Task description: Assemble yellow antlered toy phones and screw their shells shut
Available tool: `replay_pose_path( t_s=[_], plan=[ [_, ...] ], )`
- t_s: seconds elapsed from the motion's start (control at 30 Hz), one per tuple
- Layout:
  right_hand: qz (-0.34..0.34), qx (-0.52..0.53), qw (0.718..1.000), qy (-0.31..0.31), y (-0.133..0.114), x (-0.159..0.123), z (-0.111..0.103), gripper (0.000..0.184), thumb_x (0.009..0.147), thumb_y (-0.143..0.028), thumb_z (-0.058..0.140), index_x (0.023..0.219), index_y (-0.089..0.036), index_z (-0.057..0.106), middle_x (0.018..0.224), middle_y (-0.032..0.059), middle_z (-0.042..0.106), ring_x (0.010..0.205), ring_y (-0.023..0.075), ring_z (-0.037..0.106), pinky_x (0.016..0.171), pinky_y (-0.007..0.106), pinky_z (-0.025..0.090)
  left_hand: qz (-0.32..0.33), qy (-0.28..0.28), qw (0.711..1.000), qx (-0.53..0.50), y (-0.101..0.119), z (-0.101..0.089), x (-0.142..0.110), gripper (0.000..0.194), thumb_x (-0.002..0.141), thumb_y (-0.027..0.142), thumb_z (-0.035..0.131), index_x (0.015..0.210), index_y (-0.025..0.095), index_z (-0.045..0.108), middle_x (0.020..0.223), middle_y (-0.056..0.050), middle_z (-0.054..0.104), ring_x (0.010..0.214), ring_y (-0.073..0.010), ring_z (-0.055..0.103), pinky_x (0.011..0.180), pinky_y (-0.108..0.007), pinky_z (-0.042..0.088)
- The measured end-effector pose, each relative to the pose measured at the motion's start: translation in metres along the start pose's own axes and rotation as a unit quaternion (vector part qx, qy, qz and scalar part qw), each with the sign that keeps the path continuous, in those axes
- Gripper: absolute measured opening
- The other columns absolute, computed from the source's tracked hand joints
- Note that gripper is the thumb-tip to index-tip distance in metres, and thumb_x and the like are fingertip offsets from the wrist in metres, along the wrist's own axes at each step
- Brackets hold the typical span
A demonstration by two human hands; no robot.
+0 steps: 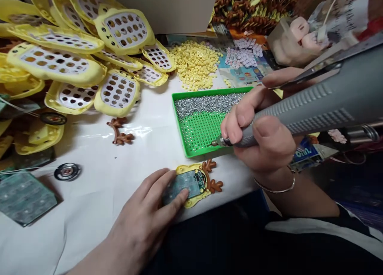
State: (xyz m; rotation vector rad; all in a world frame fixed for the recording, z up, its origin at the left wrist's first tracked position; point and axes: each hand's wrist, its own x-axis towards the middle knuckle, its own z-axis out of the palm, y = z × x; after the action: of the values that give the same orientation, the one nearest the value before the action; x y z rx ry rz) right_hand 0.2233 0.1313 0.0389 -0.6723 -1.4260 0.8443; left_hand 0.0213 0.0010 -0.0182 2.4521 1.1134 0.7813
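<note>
A: Yellow shell [181,169], position, grip?
B: On table [149,153], near green tray [200,131]. Left hand [152,211] pinches it; right hand [263,143] wraps screwdriver [308,107].
A: Handling?
B: Likely light, stiff; circuit board [185,183] fragile. Take shell's side rims [191,203].

Small assembly workshop: white-covered desk [92,199], stacked yellow plastic shells [116,91], green perforated tray [197,132] of loose screws [206,104], grey power screwdriver [311,103], circuit board [187,185], speaker [67,171], mound of small yellow pieces [194,63]. Blurred heap [254,8] behind, perhaps more casings.
</note>
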Motion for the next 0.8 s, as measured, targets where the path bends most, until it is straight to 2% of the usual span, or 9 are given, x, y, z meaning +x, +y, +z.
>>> replay_pose_path(
  t_s=[0.17, 0.27, 0.43, 0.6, 0.7, 0.8],
  plan=[
    [0.009, -0.062, 0.998, -0.009, 0.007, -0.002, -0.018, 0.035, 0.079, -0.052, 0.067, 0.108, -0.040, 0.051, 0.066, -0.0058, 0.054, 0.043, 0.0118, 0.046, 0.044, 0.031, 0.045, -0.013, -0.031, 0.999, 0.006, 0.001, -0.005, 0.000, 0.044, 0.089, 0.006, 0.052, 0.131, 0.019, 0.055, 0.135, -0.016, 0.046, 0.132, -0.0325, 0.041, 0.096, -0.046, 0.053],
    [0.016, -0.073, 0.997, -0.013, 0.011, -0.005, -0.022, 0.037, 0.079, -0.056, 0.066, 0.109, -0.041, 0.050, 0.063, -0.0066, 0.051, 0.043, 0.0120, 0.046, 0.045, 0.031, 0.045, -0.013, -0.031, 0.999, 0.006, 0.001, -0.005, 0.000, 0.043, 0.089, 0.006, 0.053, 0.131, 0.019, 0.055, 0.134, -0.016, 0.047, 0.131, -0.0323, 0.042, 0.095, -0.045, 0.053],
    [0.011, 0.010, 1.000, 0.013, 0.005, -0.007, -0.013, 0.030, 0.077, -0.042, 0.070, 0.103, -0.038, 0.056, 0.061, -0.0079, 0.046, 0.040, 0.0089, 0.040, 0.039, 0.027, 0.038, -0.016, -0.014, 1.000, 0.011, 0.002, -0.004, 0.000, 0.040, 0.090, 0.007, 0.052, 0.127, 0.020, 0.058, 0.130, -0.016, 0.052, 0.129, -0.0323, 0.046, 0.093, -0.044, 0.055],
    [0.079, 0.003, 0.997, 0.019, -0.013, -0.003, -0.009, 0.029, 0.075, -0.038, 0.075, 0.097, -0.036, 0.055, 0.060, -0.0081, 0.048, 0.042, 0.0110, 0.044, 0.042, 0.029, 0.039, -0.020, -0.013, 1.000, 0.015, 0.002, -0.005, 0.001, 0.039, 0.090, 0.008, 0.053, 0.126, 0.021, 0.059, 0.130, -0.015, 0.054, 0.127, -0.0314, 0.048, 0.092, -0.044, 0.055],
    [0.045, 0.040, 0.996, 0.071, -0.023, 0.002, -0.004, 0.026, 0.069, -0.032, 0.076, 0.084, -0.030, 0.054, 0.060, -0.0081, 0.048, 0.038, 0.0089, 0.040, 0.036, 0.029, 0.032, -0.024, -0.006, 1.000, 0.010, 0.003, -0.005, 0.002, 0.040, 0.089, 0.007, 0.056, 0.126, 0.023, 0.058, 0.133, -0.014, 0.052, 0.128, -0.0307, 0.047, 0.096, -0.046, 0.053],
    [0.055, 0.037, 0.994, 0.086, -0.038, 0.009, 0.007, 0.025, 0.072, -0.039, 0.073, 0.080, -0.028, 0.051, 0.059, -0.0076, 0.045, 0.037, 0.0086, 0.040, 0.036, 0.029, 0.033, -0.029, 0.022, 0.999, -0.004, 0.006, -0.008, 0.005, 0.036, 0.088, 0.007, 0.059, 0.121, 0.023, 0.061, 0.141, -0.015, 0.046, 0.132, -0.0312, 0.045, 0.102, -0.049, 0.048]
  ],
)
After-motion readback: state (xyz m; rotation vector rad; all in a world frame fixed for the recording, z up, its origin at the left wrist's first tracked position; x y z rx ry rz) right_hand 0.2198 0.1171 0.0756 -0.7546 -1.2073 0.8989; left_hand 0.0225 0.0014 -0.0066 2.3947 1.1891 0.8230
